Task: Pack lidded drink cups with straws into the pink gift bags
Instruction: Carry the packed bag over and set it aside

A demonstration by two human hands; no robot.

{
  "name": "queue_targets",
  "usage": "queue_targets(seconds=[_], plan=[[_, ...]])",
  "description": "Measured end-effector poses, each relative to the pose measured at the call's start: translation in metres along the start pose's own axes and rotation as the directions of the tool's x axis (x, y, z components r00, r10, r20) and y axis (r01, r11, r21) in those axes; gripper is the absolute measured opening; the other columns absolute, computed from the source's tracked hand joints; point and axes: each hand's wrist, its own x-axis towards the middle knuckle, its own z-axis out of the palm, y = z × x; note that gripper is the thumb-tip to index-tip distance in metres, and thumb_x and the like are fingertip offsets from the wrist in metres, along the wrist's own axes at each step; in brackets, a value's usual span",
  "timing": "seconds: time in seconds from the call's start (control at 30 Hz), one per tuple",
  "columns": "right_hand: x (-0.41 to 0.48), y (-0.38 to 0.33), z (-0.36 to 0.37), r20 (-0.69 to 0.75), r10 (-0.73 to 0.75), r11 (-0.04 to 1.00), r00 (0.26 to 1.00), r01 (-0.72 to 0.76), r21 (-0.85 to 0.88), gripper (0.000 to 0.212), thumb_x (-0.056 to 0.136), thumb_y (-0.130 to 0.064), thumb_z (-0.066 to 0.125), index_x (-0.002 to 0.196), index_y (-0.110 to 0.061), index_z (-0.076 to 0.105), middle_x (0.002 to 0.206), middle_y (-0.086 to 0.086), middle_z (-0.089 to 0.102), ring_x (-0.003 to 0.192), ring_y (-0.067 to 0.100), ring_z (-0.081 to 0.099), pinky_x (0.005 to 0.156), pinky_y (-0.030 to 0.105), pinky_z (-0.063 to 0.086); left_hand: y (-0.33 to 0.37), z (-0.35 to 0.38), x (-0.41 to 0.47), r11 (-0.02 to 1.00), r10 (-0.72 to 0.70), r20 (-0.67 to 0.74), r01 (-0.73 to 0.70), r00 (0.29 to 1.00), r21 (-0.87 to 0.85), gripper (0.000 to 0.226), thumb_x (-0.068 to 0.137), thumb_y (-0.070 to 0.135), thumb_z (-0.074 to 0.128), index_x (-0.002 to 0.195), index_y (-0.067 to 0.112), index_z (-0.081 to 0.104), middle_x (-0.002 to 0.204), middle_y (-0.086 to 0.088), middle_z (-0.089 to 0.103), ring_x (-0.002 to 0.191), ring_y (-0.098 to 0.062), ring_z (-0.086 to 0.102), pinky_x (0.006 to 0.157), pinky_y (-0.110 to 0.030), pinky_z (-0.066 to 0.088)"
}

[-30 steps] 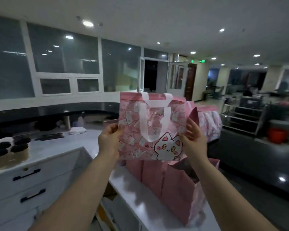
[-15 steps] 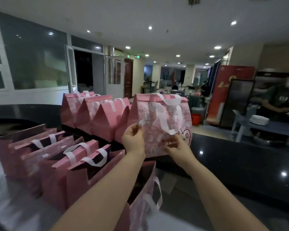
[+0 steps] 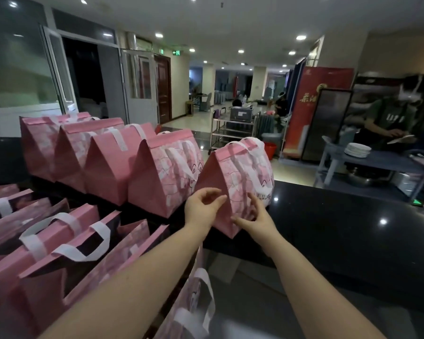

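The dark glossy counter [image 3: 333, 216] carried the whole job. Along its back edge stood a row of closed bags [image 3: 113, 165], tops folded to a ridge, white handles draped over them. At the near left were the open bags [image 3: 59, 243], mouths gaping and handles loose.

The end bag [image 3: 242, 172] stood upright at the right end of the row, just beside its neighbour and closed like the rest, so whether cups and straws were inside could not be seen. No cup showed anywhere.

The left hand [image 3: 201, 209] hovered at its near gabled side, fingers [image 3: 218, 198] loosely curled and gripping nothing. The right hand [image 3: 255, 221] lay against the lower front panel, fingers [image 3: 253, 204] spread and slack – holding nothing either.

This looked like a finished bag being parked. The next move would likely call for drawing both hands clear without tipping it, then taking an open bag and finding cups.
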Motion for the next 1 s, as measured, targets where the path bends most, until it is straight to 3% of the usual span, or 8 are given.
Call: queue_targets(seconds=[0.13, 0.23, 0.33, 0.47, 0.6, 0.73, 0.83, 1.0], plan=[[0.005, -0.003, 0.023, -0.171, -0.029, 0.999, 0.985, 0.024, -0.027, 0.092, 0.070, -0.031, 0.086, 0.145, -0.034, 0.034, 0.148, -0.002, 0.032, 0.133, 0.019, 0.037, 0.110, 0.045, 0.038, -0.009, -0.039, 0.040, 0.981, 0.040, -0.101, -0.020, 0.994, 0.193, 0.042, 0.080, 0.003, 0.074, 0.111, 0.028, 0.059, 0.110, 0.005, 0.060, 0.104, -0.014, 0.060, 0.094, -0.032, 0.051], [0.007, -0.002, 0.040, -0.325, -0.009, 0.997, 0.946, -0.017, -0.079, 0.085, 0.072, -0.031, 0.084, 0.143, -0.035, 0.036, 0.146, 0.003, 0.032, 0.133, 0.026, 0.037, 0.110, 0.049, 0.037, -0.021, -0.042, 0.057, 0.979, -0.061, 0.069, 0.046, 0.996, 0.200, 0.064, 0.082, 0.001, 0.073, 0.137, 0.021, 0.048, 0.114, 0.015, 0.053, 0.113, -0.008, 0.052, 0.090, -0.023, 0.049], [0.009, -0.001, 0.050, -0.390, 0.030, 0.995, 0.920, -0.063, -0.072, 0.076, 0.076, -0.029, 0.080, 0.140, -0.039, 0.041, 0.142, 0.005, 0.035, 0.129, 0.028, 0.042, 0.106, 0.050, 0.041, -0.028, -0.037, 0.063, 0.971, -0.086, 0.194, 0.039, 0.977, 0.234, 0.049, 0.079, 0.010, 0.079, 0.119, 0.026, 0.056, 0.100, 0.018, 0.062, 0.106, -0.015, 0.063, 0.087, -0.030, 0.053], [0.013, -0.009, 0.056, -0.296, 0.034, 0.999, 0.955, -0.034, 0.004, 0.074, 0.080, -0.016, 0.073, 0.142, -0.034, 0.038, 0.136, 0.003, 0.045, 0.115, 0.021, 0.056, 0.094, 0.041, 0.053, -0.027, -0.044, 0.062, 0.921, 0.026, 0.154, -0.083, 0.988, 0.380, 0.026, 0.075, 0.023, 0.077, 0.094, 0.030, 0.060, 0.087, 0.009, 0.067, 0.087, -0.019, 0.066, 0.076, -0.034, 0.053], [0.026, -0.017, 0.063, -0.224, 0.061, 0.998, 0.973, -0.065, -0.008, 0.067, 0.081, -0.014, 0.070, 0.138, -0.032, 0.040, 0.122, -0.002, 0.059, 0.097, 0.013, 0.065, 0.083, 0.032, 0.057, -0.019, -0.062, 0.059, 0.766, 0.167, 0.150, -0.224, 0.975, 0.602, 0.018, 0.077, 0.040, 0.067, 0.076, 0.029, 0.053, 0.075, 0.012, 0.057, 0.071, -0.022, 0.060, 0.054, -0.031, 0.035], [0.040, -0.020, 0.081, -0.252, 0.086, 0.996, 0.964, -0.092, -0.012, 0.053, 0.081, -0.011, 0.069, 0.124, -0.033, 0.046, 0.113, -0.005, 0.060, 0.089, 0.013, 0.066, 0.071, 0.028, 0.058, -0.017, -0.077, 0.066, 0.712, 0.256, 0.138, -0.283, 0.957, 0.642, 0.008, 0.081, 0.029, 0.064, 0.081, 0.027, 0.056, 0.084, 0.004, 0.063, 0.077, -0.027, 0.061, 0.056, -0.030, 0.030], [0.045, -0.018, 0.093, -0.298, 0.083, 0.992, 0.951, -0.108, -0.068, 0.046, 0.079, -0.015, 0.068, 0.114, -0.036, 0.047, 0.116, -0.002, 0.058, 0.093, 0.018, 0.065, 0.079, 0.040, 0.058, -0.019, -0.083, 0.071, 0.721, 0.235, 0.111, -0.250, 0.966, 0.646, 0.010, 0.080, 0.022, 0.063, 0.090, 0.025, 0.061, 0.090, 0.002, 0.066, 0.081, -0.027, 0.062, 0.059, -0.029, 0.031], [0.045, -0.015, 0.096, -0.353, 0.069, 0.980, 0.933, -0.129, -0.149, 0.048, 0.079, -0.022, 0.067, 0.123, -0.029, 0.048, 0.113, -0.003, 0.059, 0.088, 0.011, 0.063, 0.063, 0.022, 0.048, -0.023, -0.084, 0.070, 0.725, 0.236, 0.154, -0.279, 0.959, 0.630, 0.038, 0.080, 0.015, 0.062, 0.117, 0.021, 0.061, 0.112, 0.001, 0.063, 0.099, -0.027, 0.061, 0.071, -0.036, 0.047]])
